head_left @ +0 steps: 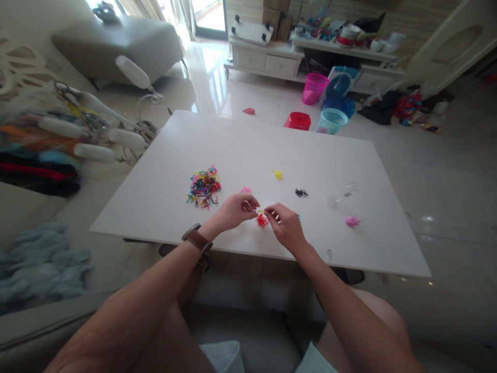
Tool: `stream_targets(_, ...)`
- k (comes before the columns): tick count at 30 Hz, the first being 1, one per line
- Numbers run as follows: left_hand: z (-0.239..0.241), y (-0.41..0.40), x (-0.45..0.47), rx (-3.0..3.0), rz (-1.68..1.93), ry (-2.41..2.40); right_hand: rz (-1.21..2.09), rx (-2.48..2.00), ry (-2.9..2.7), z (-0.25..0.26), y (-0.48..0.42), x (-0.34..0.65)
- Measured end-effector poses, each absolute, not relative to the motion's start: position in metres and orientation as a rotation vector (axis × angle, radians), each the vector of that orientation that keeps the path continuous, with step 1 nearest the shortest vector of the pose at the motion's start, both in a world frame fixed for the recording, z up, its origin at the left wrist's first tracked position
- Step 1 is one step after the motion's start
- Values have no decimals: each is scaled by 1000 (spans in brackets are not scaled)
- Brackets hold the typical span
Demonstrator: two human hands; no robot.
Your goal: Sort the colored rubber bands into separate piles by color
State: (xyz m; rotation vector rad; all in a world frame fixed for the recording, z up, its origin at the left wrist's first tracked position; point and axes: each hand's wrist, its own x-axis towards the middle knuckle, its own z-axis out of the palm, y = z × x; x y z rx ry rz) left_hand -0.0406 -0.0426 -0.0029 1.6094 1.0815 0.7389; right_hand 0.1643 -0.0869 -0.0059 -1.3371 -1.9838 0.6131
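My left hand (238,208), with a brown-strapped watch on its wrist, pinches a tiny dark piece, perhaps a small rubber band. Close beside it, my right hand (284,221) is closed on a small yellow rubber band (261,211) between thumb and fingertips. Just below the fingertips lies a little red pile (262,221) of bands on the white table (233,150). A pink pile (245,190) is partly behind my left hand. To the left is a large mixed-colour heap (204,187). A bit of blue shows beside my right hand, mostly hidden.
Farther off are a yellow pile (277,174) and a black pile (301,192). On the right lie a clear container (351,189), a pink-purple object (352,221) and a small clear item (330,254) near the front edge. Baskets (331,121) stand on the floor beyond.
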Motion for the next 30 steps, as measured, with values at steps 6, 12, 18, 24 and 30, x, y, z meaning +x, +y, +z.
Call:
stream_targets(6, 3, -44, -39, 1672, 729, 1100, 614, -1366, -1976, -3, -87, 164)
stream_targets(12, 3, -44, -39, 1688, 743, 1112, 604, -1380, -1976, -2, -87, 164)
stream_targets(18, 4, -44, -37, 1732, 756, 1111, 611, -1386, -1990, -3, -87, 164)
stream_targets(24, 6, -43, -37, 1731, 757, 1121, 585, -1395, -2020, -3, -88, 164)
stream_targets(30, 8, -43, -37, 1766, 714, 1136, 526, -1431, -2075, 0, -88, 165)
